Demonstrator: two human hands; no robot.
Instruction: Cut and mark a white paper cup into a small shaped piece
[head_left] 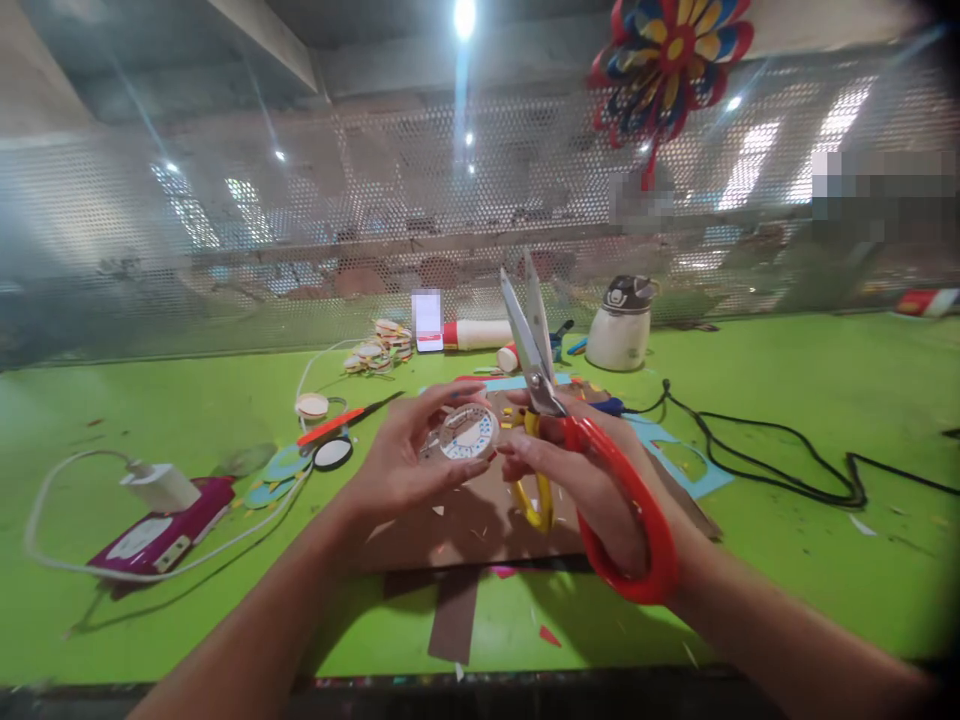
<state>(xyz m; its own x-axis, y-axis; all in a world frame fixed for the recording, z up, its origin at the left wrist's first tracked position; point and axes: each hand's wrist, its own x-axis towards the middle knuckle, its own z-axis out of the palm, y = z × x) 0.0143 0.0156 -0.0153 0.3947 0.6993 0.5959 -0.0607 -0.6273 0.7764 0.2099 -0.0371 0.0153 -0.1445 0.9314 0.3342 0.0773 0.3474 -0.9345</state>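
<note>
My left hand [409, 450] is closed on a small round white disc [469, 432] with blue marks around its face. Its fingers and thumb grip the disc by the edge. My right hand [592, 460] holds a pair of scissors [532, 350] with red handles, a thumb or fingers through the loop. The blades point up and stand a little apart, well above the disc. My right fingertips are close to the disc's right edge; I cannot tell whether they touch it. Below both hands lies a brown board [480, 530], and a yellow handle [541, 500] shows beside the scissors.
At left are a purple power strip [169, 530] with a white charger [159, 487], an orange craft knife [337, 425] and blue paper discs [271, 492]. Behind stand a phone [428, 335], a white bottle [484, 335] and a jug [619, 335]. A black cord [780, 480] lies right.
</note>
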